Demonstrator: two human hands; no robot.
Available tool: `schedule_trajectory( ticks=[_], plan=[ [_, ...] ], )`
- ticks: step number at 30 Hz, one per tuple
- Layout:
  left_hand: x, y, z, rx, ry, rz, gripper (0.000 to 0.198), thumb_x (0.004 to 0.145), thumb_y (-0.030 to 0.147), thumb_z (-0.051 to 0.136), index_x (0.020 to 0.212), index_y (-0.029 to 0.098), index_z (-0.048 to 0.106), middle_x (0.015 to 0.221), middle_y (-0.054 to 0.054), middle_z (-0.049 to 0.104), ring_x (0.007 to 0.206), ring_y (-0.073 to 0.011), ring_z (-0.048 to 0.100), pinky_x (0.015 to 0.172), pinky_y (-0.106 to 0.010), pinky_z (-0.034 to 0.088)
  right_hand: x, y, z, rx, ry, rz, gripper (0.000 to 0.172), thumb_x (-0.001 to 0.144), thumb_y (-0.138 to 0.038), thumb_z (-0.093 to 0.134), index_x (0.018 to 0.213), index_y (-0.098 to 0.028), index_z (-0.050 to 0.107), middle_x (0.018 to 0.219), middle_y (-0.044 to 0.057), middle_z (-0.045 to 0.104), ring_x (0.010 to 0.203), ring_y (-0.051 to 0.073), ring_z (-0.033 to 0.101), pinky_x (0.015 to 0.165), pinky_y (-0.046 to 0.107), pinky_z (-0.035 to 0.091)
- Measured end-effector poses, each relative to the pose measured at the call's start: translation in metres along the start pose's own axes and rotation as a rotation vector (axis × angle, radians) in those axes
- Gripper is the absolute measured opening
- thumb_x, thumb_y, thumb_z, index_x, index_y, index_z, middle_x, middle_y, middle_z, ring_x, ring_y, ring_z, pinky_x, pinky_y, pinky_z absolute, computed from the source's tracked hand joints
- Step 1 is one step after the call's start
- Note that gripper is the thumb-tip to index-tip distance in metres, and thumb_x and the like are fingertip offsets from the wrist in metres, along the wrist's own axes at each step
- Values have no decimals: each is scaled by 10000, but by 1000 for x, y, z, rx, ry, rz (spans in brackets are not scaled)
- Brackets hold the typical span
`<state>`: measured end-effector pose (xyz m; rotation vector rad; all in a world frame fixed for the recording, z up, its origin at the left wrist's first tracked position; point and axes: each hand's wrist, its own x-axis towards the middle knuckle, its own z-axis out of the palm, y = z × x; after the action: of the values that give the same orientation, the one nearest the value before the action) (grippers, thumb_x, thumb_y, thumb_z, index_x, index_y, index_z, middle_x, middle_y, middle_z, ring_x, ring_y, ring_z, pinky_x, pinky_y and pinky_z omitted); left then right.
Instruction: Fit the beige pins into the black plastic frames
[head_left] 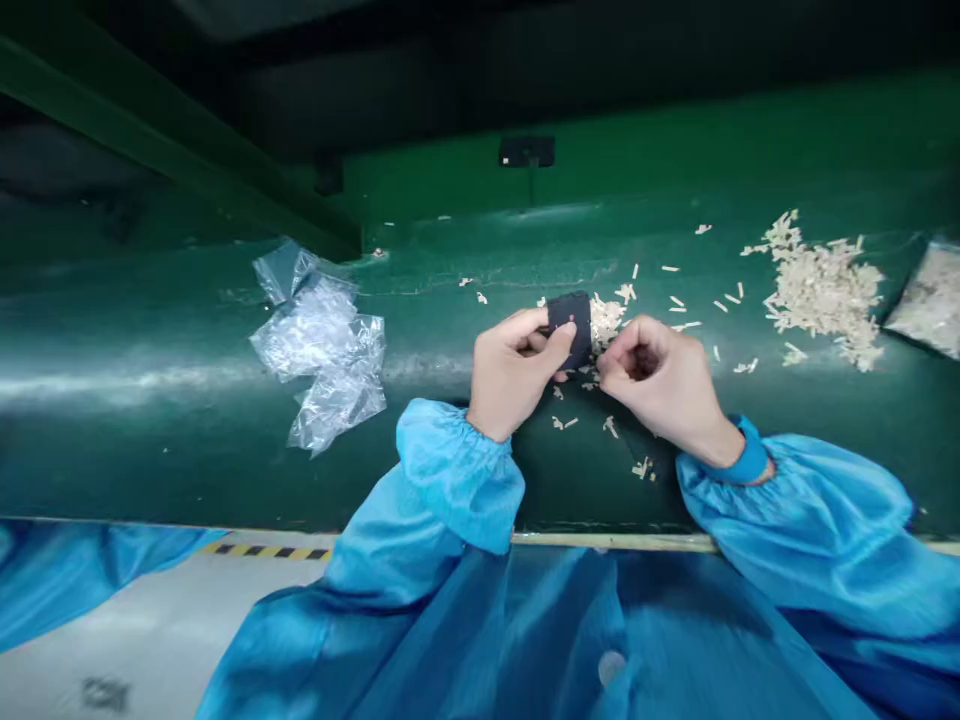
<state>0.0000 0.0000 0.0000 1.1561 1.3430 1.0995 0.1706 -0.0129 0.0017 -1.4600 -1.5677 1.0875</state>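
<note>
My left hand (517, 365) is closed around a small black flat piece (571, 328) with a reddish dot on it, thumb pressed on its face. Right beside that piece lies a small heap of cream-coloured slips (606, 320). The fingertips of my right hand (664, 380) are pinched together at the edge of this heap, close to the black piece. What sits between those fingertips, if anything, is too small to make out. Loose slips are scattered around both hands on the green table (450, 440).
A larger pile of cream slips (825, 295) lies to the right, with a filled clear bag (930, 300) at the far right. Several crumpled clear plastic bags (322, 340) lie to the left. A small black device (526, 152) stands at the back. Another blue sleeve (97, 570) shows lower left.
</note>
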Motion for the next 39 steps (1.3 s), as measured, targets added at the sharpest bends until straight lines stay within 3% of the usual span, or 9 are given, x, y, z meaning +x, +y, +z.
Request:
schedule_trajectory(
  ticks=[9,18,25,28,39],
  plan=[
    [0,0,0,60,0,35,163,843,309,726,927,178,776,825,-12,739,462,-53,572,449,-175,474,1,1,0,-9,-8,-4,97,723,-129,659,701,-189,586,592,-36,578,525,95,485,514,251,377],
    [0,3,1,4,-8,-5,188,826,333,747,921,174,783,846,-26,747,470,-63,576,444,-186,481,3,1,-4,139,-75,123,93,705,-101,643,725,-187,612,686,-6,653,572,113,537,527,257,404],
    [1,4,-1,-59,-34,-42,172,814,325,767,907,181,789,680,10,706,454,-75,565,428,-185,477,3,1,-3,165,-81,135,94,705,-100,651,727,-186,622,691,-4,655,582,115,545,540,257,411],
    [1,2,-3,-73,-51,-65,150,821,319,765,880,183,786,618,22,679,435,-77,560,411,-183,460,4,2,-5,197,-100,143,91,709,-102,662,726,-184,625,683,-5,645,579,111,529,534,252,399],
    [3,-1,-3,-272,-91,-118,232,784,387,809,897,186,789,711,4,694,521,-75,571,394,-170,476,8,-8,-13,391,-244,232,140,823,-239,697,736,-175,608,610,-44,531,530,77,412,496,242,296]
  ],
)
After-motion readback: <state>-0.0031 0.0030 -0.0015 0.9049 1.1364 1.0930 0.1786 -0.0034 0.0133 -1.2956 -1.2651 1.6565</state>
